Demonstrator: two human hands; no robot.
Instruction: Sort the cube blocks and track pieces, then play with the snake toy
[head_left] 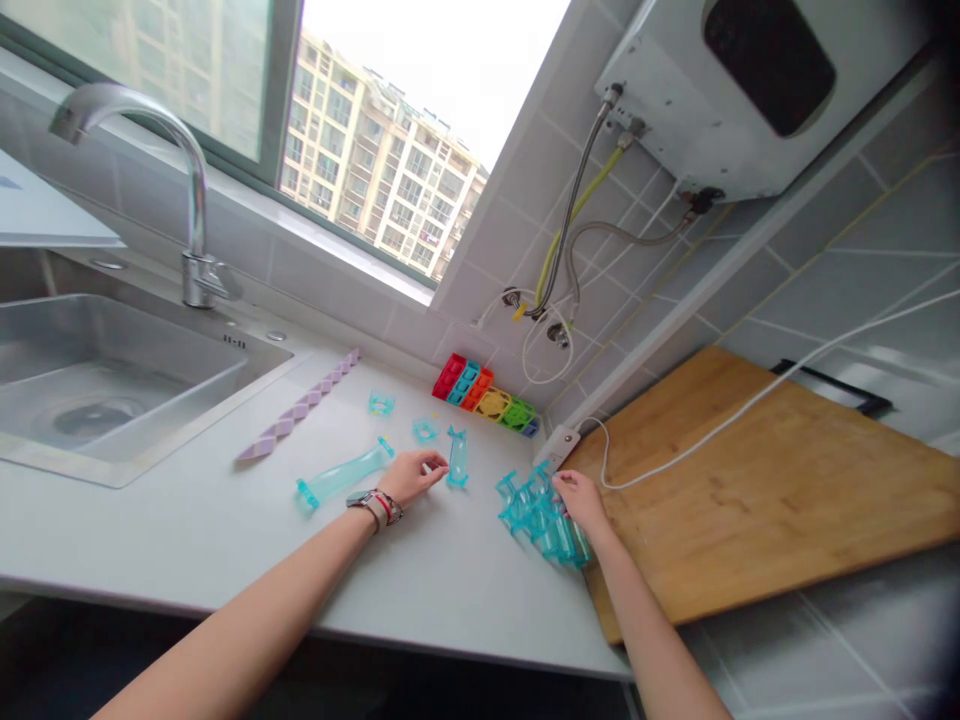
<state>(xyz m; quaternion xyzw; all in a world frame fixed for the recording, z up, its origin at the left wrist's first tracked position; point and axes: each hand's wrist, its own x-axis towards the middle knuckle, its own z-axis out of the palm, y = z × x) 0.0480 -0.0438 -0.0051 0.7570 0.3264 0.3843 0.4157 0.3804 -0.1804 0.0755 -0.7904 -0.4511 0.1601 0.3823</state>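
On the white counter (450,590), teal plastic parts are lying in several places, listed as follows

Left hand (411,478): wearing a watch (362,498) and bands (386,508) at the wrist; fingers are bending close together, thumb side up, tips ending right at the short tube (457,462); whether they are pinching it or only sitting beside it, cannot tell

Right hand (581,495): thumb and fingers are curling toward each other at the upper edge of the teal cluster (541,517); whether they are pinching a part, cannot tell. The cluster is lying near the counter's right end, several tubes crowding together

Long tube (341,476): lying aslant, its far end pointing toward the left hand

Small parts, two: one (381,403) is lying beyond the long tube, the other (425,430) nearer the short tube

Purple strip (300,405): lying between the sink (300,362) and the long tube

Coloured blocks (486,395): red, blue, orange, yellow and green, standing in a row along the wall

Power strip (556,448): sitting in the corner, a white cable (675,462) running from it across the wooden board (780,510)

Faucet (196,210): arching beside the window
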